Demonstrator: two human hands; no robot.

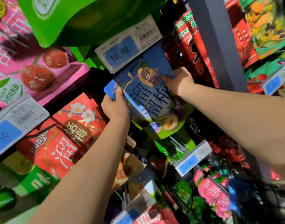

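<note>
1. Seeing pink box [33,65] well left of 10.90 price tag [127,46]. Red fruit printed on face. Biggest thing in view.
2. Green pack [77,18] above and left of tag, lower edge just over it.
3. Red pouch [62,139] with white blossom print, down-left of tag, partly behind left forearm.
4. Grey upright post [219,46] right of tag, running top to mid-frame. Red packs [191,50] between post and tag.
5. Blue pouch [148,97] directly below tag, tilted, part of upper edge hidden behind tag. Dark lettering on pale panel, green bottom with fruit picture. Held at both upper corners, one hand each.
6. Left hand [115,109] below tag, a little left. Thumb on pouch front, pinching near-left corner; other fingers behind pouch, out of sight.
7. Right hand [179,81] below-right of tag, near red packs. Fingers curled round pouch's right upper edge, gripping it.
8. Tag itself: white strip, blue panel reading 10.90, barcode at right end. Smallest item listed.
</note>
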